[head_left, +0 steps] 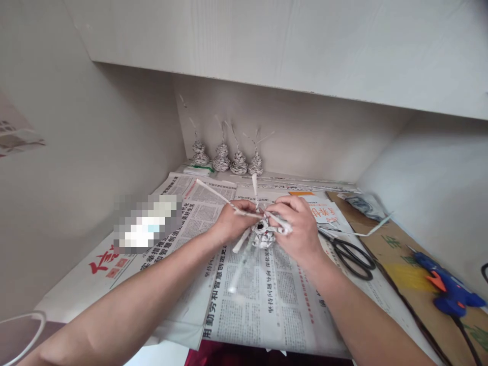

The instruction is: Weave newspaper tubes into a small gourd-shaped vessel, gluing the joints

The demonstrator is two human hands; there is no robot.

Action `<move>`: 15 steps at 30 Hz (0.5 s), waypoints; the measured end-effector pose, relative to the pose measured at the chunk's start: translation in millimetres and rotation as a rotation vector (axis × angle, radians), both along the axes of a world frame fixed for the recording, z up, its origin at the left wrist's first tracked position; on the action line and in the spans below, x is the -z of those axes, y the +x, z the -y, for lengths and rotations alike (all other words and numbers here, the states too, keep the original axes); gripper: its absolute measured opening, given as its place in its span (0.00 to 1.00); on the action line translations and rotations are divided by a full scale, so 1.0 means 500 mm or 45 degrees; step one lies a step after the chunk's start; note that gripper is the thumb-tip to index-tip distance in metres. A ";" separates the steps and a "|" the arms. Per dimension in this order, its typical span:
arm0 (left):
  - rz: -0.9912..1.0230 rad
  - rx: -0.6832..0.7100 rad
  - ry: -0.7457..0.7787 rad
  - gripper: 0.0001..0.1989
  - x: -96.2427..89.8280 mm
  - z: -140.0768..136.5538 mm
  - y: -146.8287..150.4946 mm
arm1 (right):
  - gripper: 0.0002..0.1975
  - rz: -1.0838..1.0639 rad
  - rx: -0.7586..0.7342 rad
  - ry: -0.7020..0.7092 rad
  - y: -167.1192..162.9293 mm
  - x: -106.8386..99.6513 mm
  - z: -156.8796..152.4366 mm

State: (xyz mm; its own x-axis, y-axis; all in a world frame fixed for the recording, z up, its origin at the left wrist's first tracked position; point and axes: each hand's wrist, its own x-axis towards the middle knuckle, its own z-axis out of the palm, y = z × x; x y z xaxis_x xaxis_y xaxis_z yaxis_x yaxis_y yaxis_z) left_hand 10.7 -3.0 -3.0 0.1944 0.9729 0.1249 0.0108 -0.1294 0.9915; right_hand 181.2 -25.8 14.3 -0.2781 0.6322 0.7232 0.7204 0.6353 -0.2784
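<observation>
Over the newspaper-covered surface I have a small woven piece point(264, 240) of rolled newspaper strips, with a round dark opening facing me. Loose rolled paper strips stick out of it in several directions, one long strip point(215, 194) reaching to the upper left. My left hand point(237, 219) is closed at its left side, fingers pinched on a paper strip by the rim. At the right side my right hand point(296, 223) is closed, with a white strip end between its fingers. The fingertips are partly hidden behind the strips.
Newspapers point(244, 315) cover the surface. Several gourd-shaped woven pieces point(239, 161) stand along the back wall, with thin paper rolls point(297, 184) lying beside them. To the right are black-handled scissors point(354, 259) and a blue glue gun point(450, 284) on cardboard point(415, 305). A white panel point(267, 40) overhangs.
</observation>
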 end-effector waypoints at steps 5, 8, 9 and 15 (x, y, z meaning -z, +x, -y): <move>-0.015 -0.009 -0.126 0.09 -0.006 0.003 0.000 | 0.06 0.039 0.048 -0.006 0.001 0.002 -0.001; -0.032 -0.021 -0.122 0.10 -0.005 0.005 0.002 | 0.07 0.184 0.076 0.041 -0.003 0.005 0.004; -0.048 -0.030 -0.124 0.10 -0.005 0.005 0.004 | 0.07 0.224 0.097 0.061 -0.004 0.008 0.005; -0.075 -0.093 -0.146 0.06 -0.005 0.010 0.009 | 0.07 0.232 0.132 0.059 -0.006 0.022 0.002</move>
State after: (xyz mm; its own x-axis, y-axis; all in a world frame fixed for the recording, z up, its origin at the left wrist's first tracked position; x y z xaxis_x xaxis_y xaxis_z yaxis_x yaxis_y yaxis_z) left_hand 15.3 -8.1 -0.4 0.1264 0.9920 0.0027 0.0747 -0.0123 0.9971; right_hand 178.2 -26.7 3.3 -0.3420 0.6316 0.6958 0.8185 0.5639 -0.1096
